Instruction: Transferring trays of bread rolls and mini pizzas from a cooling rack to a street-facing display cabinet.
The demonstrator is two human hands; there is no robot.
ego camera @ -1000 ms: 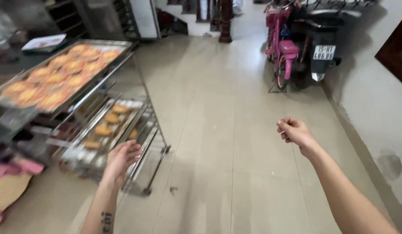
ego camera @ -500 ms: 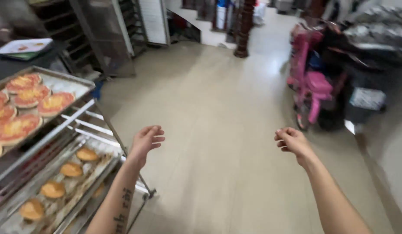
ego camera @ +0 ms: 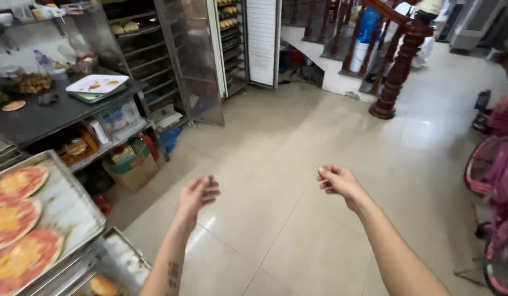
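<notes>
Two hands in view, both empty, raised over the tiled floor (ego camera: 298, 219). Nearest object: the metal tray (ego camera: 67, 205) of round red-topped flatbreads (ego camera: 15, 183) at lower left, near my left hand (ego camera: 196, 194), which is loosely open, fingers relaxed. Right hand (ego camera: 336, 181) is loosely curled, well apart from the tray.

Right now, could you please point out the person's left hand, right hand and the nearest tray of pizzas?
left hand (ego camera: 196, 195), head view, back of hand.
right hand (ego camera: 337, 181), head view, knuckles.
tray of pizzas (ego camera: 73, 208), head view, bare metal.
</notes>
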